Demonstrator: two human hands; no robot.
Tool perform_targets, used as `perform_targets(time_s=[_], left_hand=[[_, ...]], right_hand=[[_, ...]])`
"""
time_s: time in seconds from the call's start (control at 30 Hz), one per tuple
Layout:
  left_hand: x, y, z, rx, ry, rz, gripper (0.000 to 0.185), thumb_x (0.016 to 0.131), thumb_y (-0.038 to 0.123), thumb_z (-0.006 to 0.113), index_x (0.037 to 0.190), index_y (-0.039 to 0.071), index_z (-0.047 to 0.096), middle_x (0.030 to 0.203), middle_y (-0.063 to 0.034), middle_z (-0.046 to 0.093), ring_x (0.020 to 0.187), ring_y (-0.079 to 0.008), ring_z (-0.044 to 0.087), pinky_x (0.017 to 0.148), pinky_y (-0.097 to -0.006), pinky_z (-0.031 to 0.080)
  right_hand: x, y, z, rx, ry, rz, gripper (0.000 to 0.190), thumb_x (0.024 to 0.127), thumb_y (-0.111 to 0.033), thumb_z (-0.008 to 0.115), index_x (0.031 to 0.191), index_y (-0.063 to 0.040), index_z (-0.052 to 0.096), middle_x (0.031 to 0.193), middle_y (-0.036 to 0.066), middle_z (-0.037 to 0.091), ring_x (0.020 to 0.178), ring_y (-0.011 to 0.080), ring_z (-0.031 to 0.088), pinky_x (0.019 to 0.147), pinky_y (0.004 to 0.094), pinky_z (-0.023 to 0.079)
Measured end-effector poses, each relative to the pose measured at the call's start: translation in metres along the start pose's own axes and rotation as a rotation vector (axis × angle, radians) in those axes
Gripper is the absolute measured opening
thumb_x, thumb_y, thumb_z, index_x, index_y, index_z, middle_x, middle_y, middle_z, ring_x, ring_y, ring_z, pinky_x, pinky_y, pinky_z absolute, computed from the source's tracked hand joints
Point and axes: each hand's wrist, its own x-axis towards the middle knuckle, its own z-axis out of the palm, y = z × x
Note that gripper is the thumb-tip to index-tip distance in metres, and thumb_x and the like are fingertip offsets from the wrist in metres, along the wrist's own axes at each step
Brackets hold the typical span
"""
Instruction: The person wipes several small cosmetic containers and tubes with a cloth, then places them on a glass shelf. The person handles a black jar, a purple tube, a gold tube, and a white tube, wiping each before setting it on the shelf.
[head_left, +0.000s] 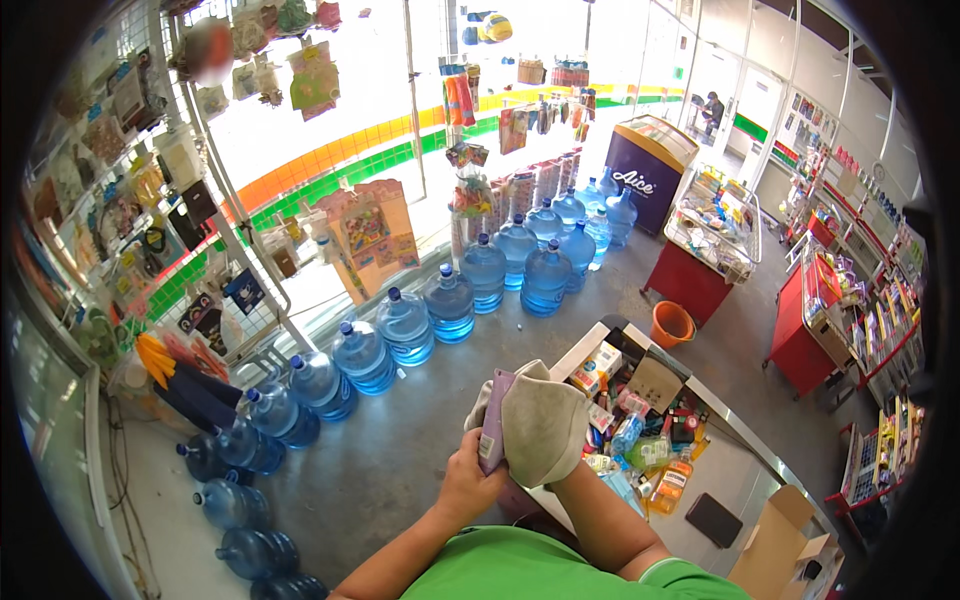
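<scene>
My left hand grips the lower end of a slim purple tube or packet, which bears a printed code and stands almost upright. A grey cloth covers my right hand, so its fingers are hidden; only the right wrist and forearm show below it. The cloth is against the packet's right side, and part of it shows behind the left side. Right of my hands, a counter bears a heap of small goods, among them a Listerine bottle, a green bottle and a small white-and-orange box.
Large blue water bottles line the floor by the windows. An orange bucket stands beyond the counter, near a red-based display bin and an Aice freezer. A dark phone or wallet and an open cardboard box lie nearby.
</scene>
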Motion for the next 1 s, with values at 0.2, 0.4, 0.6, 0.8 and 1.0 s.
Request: perform_targets(time_s=[0.2, 0.4, 0.6, 0.8, 1.0], left_hand=[[-0.001, 0.005, -0.001, 0.033, 0.056, -0.094, 0.04, 0.082, 0.011, 0.071, 0.117, 0.0, 0.057, 0.093, -0.0229, 0.07, 0.083, -0.039, 0.07, 0.074, -0.0439, 0.054], [-0.004, 0.003, 0.002, 0.055, 0.021, -0.05, 0.039, 0.083, 0.013, 0.073, 0.117, 0.001, 0.057, 0.091, -0.0207, 0.07, 0.082, -0.0356, 0.07, 0.073, -0.0419, 0.054], [-0.004, -0.001, 0.006, -0.071, -0.005, -0.124, 0.04, 0.083, 0.013, 0.075, 0.117, 0.001, 0.058, 0.088, -0.0145, 0.069, 0.079, -0.0223, 0.067, 0.073, -0.0369, 0.053], [-0.005, -0.004, 0.008, -0.068, 0.025, -0.092, 0.037, 0.083, 0.007, 0.073, 0.116, 0.0, 0.056, 0.089, -0.012, 0.068, 0.078, -0.0179, 0.065, 0.073, -0.0337, 0.053], [0.001, -0.012, 0.005, -0.07, 0.163, -0.15, 0.038, 0.083, 0.003, 0.074, 0.116, 0.002, 0.055, 0.095, -0.0035, 0.062, 0.083, -0.0099, 0.057, 0.075, -0.0281, 0.05]], right_hand=[[-0.012, 0.0, -0.046, -0.284, 0.128, -0.016, 0.034, 0.103, -0.029, 0.053, 0.127, -0.006, 0.057, 0.116, 0.008, 0.061, 0.103, 0.0199, 0.062, 0.089, 0.0338, 0.054], [-0.004, 0.029, -0.095, -0.546, 0.294, -0.228, 0.032, 0.096, -0.032, 0.057, 0.12, -0.01, 0.061, 0.112, 0.006, 0.063, 0.099, 0.0202, 0.062, 0.083, 0.0388, 0.053], [-0.021, -0.003, -0.064, -1.058, 0.219, -0.274, 0.034, 0.092, -0.032, 0.064, 0.119, -0.011, 0.062, 0.108, 0.004, 0.064, 0.098, 0.0211, 0.062, 0.086, 0.0383, 0.051], [-0.02, -0.062, 0.014, -1.61, 0.21, -0.3, 0.037, 0.087, -0.026, 0.07, 0.119, -0.009, 0.062, 0.106, 0.004, 0.065, 0.095, 0.0194, 0.063, 0.082, 0.034, 0.052], [-0.022, -0.058, -0.015, -2.368, 0.263, -0.536, 0.035, 0.09, -0.032, 0.067, 0.117, -0.01, 0.061, 0.103, 0.006, 0.065, 0.099, 0.0175, 0.061, 0.092, 0.0347, 0.049]])
